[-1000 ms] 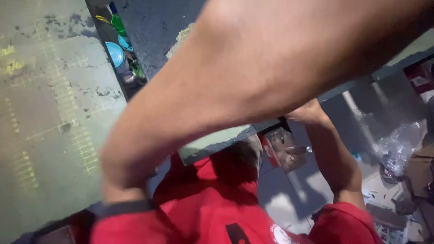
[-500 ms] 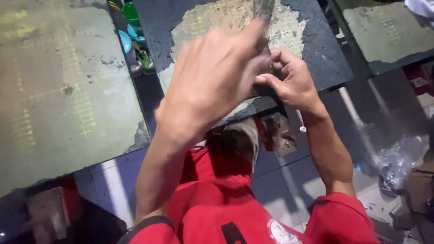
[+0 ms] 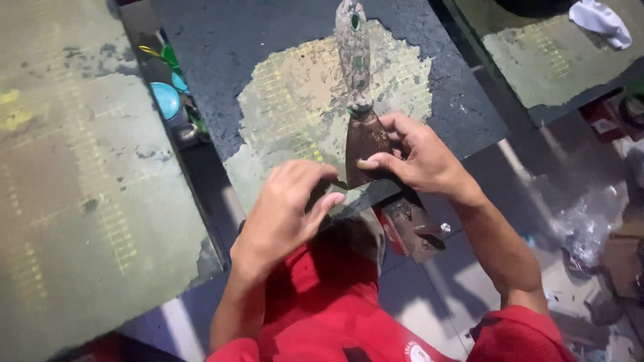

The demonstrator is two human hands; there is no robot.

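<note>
Two bare hands hold a putty knife over a dark, scraped panel.

At left, a blue lid (image 3: 165, 100) lies in the gap between panels. The left hand (image 3: 285, 211) curls its fingers at the panel (image 3: 221, 53) edge — gripping what, I cannot tell. The right hand (image 3: 419, 157) pinches the putty knife (image 3: 359, 100) by its rusty blade — handle pointing away.

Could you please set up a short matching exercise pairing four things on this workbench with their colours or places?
Things:
1. scraper blade
2. round lid
3. white cloth
4. right hand

Descriptions:
A. top right corner, on a panel
B. rusty brown
C. pinching the scraper blade
D. light blue, in the gap between panels

Pairs: 1-B, 2-D, 3-A, 4-C
</note>
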